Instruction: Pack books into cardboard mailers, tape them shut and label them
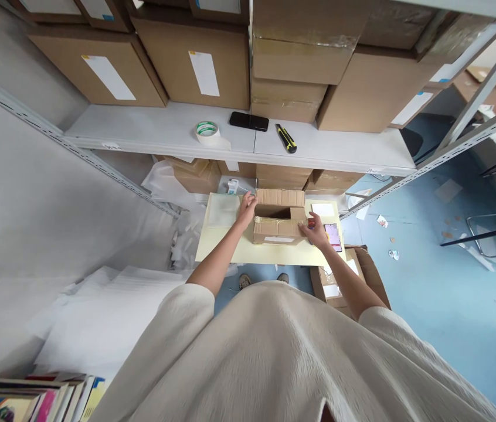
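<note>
A small cardboard box [279, 229] stands on the pale yellow table [226, 251] with its top open and its back flap raised. The fingers of my left hand [247, 210] are closed at the box's left side, near the rear corner. On the opposite side, my right hand [316, 231] grips the box by its right edge. Something small and red [311, 223] shows beside the right fingers; its kind cannot be made out. A phone with a lit screen [333, 237] lies to the right of that hand. The bottom inside the box is hidden.
On the shelf [151, 126] ahead lie a tape roll [207, 130], a black phone [248, 121] and a yellow-black utility knife [286, 138], below large cartons [204, 64]. An open carton [369, 275] stands right of the table. White foam sheets [98, 319] and books [50, 398] are at left.
</note>
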`<state>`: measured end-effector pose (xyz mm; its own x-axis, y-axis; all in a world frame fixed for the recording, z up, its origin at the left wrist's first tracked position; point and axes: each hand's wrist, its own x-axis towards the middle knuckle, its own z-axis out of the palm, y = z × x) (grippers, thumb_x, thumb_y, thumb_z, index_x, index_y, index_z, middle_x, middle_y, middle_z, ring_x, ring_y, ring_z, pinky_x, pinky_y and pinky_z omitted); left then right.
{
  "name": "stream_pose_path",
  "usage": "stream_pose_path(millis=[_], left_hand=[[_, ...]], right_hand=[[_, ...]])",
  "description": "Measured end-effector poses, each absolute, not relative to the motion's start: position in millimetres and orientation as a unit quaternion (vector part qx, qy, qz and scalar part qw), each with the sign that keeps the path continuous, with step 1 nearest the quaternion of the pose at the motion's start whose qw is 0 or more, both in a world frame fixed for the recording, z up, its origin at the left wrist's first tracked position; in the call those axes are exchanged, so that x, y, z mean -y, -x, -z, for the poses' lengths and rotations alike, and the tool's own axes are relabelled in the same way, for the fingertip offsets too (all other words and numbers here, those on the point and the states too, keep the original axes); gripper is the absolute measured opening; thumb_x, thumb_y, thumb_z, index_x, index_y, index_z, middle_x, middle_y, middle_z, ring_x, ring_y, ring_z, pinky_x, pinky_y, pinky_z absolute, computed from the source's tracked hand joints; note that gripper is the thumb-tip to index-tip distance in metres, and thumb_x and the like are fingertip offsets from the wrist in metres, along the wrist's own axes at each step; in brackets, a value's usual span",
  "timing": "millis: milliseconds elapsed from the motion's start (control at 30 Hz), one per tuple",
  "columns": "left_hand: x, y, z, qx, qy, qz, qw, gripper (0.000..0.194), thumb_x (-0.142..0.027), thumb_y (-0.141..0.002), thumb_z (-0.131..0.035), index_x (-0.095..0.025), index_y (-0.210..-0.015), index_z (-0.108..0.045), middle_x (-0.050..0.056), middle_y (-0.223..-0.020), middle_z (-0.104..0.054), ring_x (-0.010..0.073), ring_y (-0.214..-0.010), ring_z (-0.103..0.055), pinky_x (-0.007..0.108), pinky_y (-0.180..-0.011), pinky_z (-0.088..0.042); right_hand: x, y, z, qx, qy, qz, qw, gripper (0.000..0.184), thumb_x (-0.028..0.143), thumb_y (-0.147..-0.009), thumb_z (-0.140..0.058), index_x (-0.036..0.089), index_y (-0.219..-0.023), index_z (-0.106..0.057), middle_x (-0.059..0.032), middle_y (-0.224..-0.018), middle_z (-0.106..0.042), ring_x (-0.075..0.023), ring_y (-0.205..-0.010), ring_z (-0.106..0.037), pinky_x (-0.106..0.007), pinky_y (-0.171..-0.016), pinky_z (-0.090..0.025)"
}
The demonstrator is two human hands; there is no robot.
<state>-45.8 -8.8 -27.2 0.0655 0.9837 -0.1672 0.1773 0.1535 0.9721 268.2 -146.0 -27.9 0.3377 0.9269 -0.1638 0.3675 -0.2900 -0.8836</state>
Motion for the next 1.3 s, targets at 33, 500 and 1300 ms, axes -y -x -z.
stream_pose_path(millis=[33, 500, 1300], left_hand=[[8.9, 46.3, 24.2, -0.557, -0.530, -0.395, 0.503, 0.062, -0.058, -0.114, -0.056, -0.027, -0.168, -0.053, 0.013, -0.152, -0.073, 0.0283, -0.145, -0.069, 0.044, -0.125, -0.050], [69.3, 72.0, 41.0, -0.507, -0.744, -0.262, 0.347, 0.061, -0.039, -0.107, -0.069, -0.026, -0.166, -0.060, 0.014, -0.188, -0.031, 0.0359, -0.168, -0.045, 0.050, -0.137, -0.044], [113.9, 96.7, 38.3, -0.526, -0.768, -0.183, 0.317, 0.065, -0.050, -0.116, -0.058, -0.026, -0.176, -0.051, 0.022, -0.183, -0.037, 0.0369, -0.146, -0.067, 0.051, -0.123, -0.057]], right_hand=[[145.8, -268.6, 28.6, 0.448, 0.721, -0.360, 0.388, 0.107, 0.082, -0.069, -0.090, 0.028, -0.155, -0.058, -0.0144, -0.130, -0.072, -0.0312, -0.103, -0.073, -0.050, -0.090, -0.068], [143.3, -257.5, 27.2, 0.623, 0.677, -0.272, 0.283, 0.082, 0.061, -0.106, -0.059, 0.030, -0.181, -0.043, -0.0180, -0.156, -0.066, -0.0340, -0.111, -0.073, -0.054, -0.104, -0.063], [178.0, -243.9, 9.8, 0.650, 0.662, -0.297, 0.225, 0.071, 0.054, -0.109, -0.057, 0.027, -0.175, -0.052, -0.0149, -0.136, -0.071, -0.0270, -0.088, -0.071, -0.051, -0.095, -0.065]])
